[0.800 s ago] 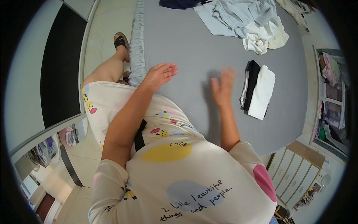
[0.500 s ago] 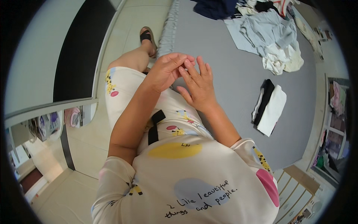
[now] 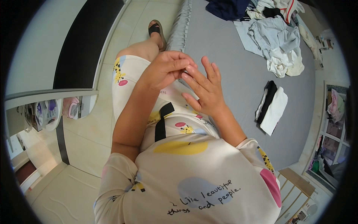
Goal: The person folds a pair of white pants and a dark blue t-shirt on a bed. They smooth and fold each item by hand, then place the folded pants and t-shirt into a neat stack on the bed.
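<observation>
My left hand (image 3: 167,70) is raised above my lap, its fingers curled and its thumb pressed near the tip of a finger of my right hand (image 3: 207,89). The right hand has its fingers spread and its thumb apart, and I see nothing held in it. Whether a small thing sits between the touching fingertips cannot be made out. Under the hands are my printed cream shorts (image 3: 136,69) and a black strap (image 3: 160,127). To the right, a folded white garment (image 3: 274,111) lies against a folded black one (image 3: 267,102) on the grey bed.
A loose heap of clothes, with a light blue shirt (image 3: 274,31), a white garment (image 3: 279,63) and a navy one (image 3: 227,8), lies at the bed's far end. Left stands a cabinet with a black panel (image 3: 84,44) and shelves (image 3: 93,106). A slatted wooden piece (image 3: 296,183) stands lower right.
Both hands have shifted slightly right in the picture along with the whole view. The fingertips still touch, and the folded garments lie as before.
</observation>
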`<move>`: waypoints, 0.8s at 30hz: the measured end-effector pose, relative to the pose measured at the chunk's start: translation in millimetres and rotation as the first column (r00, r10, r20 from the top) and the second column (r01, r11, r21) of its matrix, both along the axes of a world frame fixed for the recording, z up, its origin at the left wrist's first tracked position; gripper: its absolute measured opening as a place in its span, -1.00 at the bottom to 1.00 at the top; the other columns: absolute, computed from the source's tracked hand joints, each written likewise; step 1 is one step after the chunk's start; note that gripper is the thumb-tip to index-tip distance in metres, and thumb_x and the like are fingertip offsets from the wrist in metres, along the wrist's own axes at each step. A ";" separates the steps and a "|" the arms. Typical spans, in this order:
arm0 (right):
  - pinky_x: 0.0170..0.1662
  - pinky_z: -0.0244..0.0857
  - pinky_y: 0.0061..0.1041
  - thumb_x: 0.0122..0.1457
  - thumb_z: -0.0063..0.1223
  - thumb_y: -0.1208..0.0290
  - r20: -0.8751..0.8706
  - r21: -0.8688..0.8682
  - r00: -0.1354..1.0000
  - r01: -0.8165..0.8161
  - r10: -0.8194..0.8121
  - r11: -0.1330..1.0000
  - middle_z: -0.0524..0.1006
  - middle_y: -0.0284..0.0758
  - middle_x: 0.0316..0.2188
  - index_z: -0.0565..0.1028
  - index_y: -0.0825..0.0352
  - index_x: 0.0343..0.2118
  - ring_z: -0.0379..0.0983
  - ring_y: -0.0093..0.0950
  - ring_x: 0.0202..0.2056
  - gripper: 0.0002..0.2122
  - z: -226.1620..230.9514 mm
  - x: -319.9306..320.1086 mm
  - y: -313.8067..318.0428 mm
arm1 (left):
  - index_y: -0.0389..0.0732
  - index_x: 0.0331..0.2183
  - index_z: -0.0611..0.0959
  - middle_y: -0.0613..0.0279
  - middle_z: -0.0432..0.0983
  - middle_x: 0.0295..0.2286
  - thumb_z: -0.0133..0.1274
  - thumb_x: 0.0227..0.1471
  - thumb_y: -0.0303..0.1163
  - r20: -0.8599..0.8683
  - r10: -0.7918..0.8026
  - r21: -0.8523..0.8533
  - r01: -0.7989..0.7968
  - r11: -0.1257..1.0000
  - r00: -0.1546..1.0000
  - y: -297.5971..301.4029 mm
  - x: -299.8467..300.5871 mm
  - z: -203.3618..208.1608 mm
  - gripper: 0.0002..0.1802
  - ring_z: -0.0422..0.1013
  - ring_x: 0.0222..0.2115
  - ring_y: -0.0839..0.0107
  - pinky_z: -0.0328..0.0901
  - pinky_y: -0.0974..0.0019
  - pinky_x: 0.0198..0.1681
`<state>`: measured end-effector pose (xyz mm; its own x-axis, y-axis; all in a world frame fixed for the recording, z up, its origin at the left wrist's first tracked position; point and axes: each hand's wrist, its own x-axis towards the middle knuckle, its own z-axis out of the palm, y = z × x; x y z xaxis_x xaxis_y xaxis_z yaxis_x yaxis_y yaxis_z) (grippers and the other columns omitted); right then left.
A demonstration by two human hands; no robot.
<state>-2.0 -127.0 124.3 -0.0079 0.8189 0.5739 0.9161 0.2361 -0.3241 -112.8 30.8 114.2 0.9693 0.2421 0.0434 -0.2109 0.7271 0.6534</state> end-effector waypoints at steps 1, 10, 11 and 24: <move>0.23 -0.33 -0.19 -0.07 0.13 0.27 -0.010 -0.006 1.000 -0.012 0.012 1.000 0.29 -0.42 0.11 0.41 0.18 -0.01 -0.03 -0.21 0.23 -0.52 0.2 -1.9 -0.1 | -0.39 -0.31 0.54 0.10 0.48 -0.33 0.03 0.04 -0.41 0.027 -0.023 -0.042 0.024 0.999 0.999 0.1 -0.7 -3.7 -0.78 0.42 -0.34 0.44 0.37 0.42 -0.27; 0.19 -0.19 -0.17 -0.11 0.14 0.29 -0.306 0.004 0.940 -0.154 0.148 0.988 0.30 -0.30 0.10 0.41 0.24 -0.02 -0.02 -0.14 0.22 -0.50 -1.2 -9.9 6.2 | -0.35 -0.32 0.54 0.16 0.48 -0.36 0.02 0.05 -0.40 0.107 -0.068 -0.168 0.085 0.982 0.992 2.0 -3.5 -24.3 -0.80 0.43 -0.37 0.48 0.37 0.42 -0.27; 0.18 -0.17 -0.16 -0.10 0.13 0.29 -0.360 0.022 0.918 -0.171 0.167 0.985 0.30 -0.28 0.10 0.41 0.26 -0.01 -0.02 -0.12 0.21 -0.50 -4.5 -11.3 8.7 | -0.34 -0.33 0.55 0.16 0.47 -0.35 0.04 0.04 -0.40 0.084 -0.078 -0.187 0.092 0.978 0.993 1.4 -3.8 -25.7 -0.81 0.41 -0.35 0.47 0.35 0.42 -0.26; 0.17 -0.10 -0.14 -0.03 0.04 0.29 -0.407 0.024 0.893 -0.201 0.193 0.979 0.26 -0.23 0.12 0.39 0.28 0.00 0.01 -0.05 0.19 -0.53 -6.7 -13.8 24.0 | -0.25 -0.33 0.53 0.25 0.47 -0.40 -0.02 0.08 -0.32 0.050 0.066 -0.238 -0.053 0.970 0.997 4.0 -12.6 -43.3 -0.80 0.41 -0.37 0.48 0.34 0.43 -0.31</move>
<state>-15.9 -103.0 117.6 0.0599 0.8349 0.5471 0.6400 0.3885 -0.6629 -125.4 34.9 70.8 0.9504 0.3092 0.0328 -0.2903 0.8446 0.4499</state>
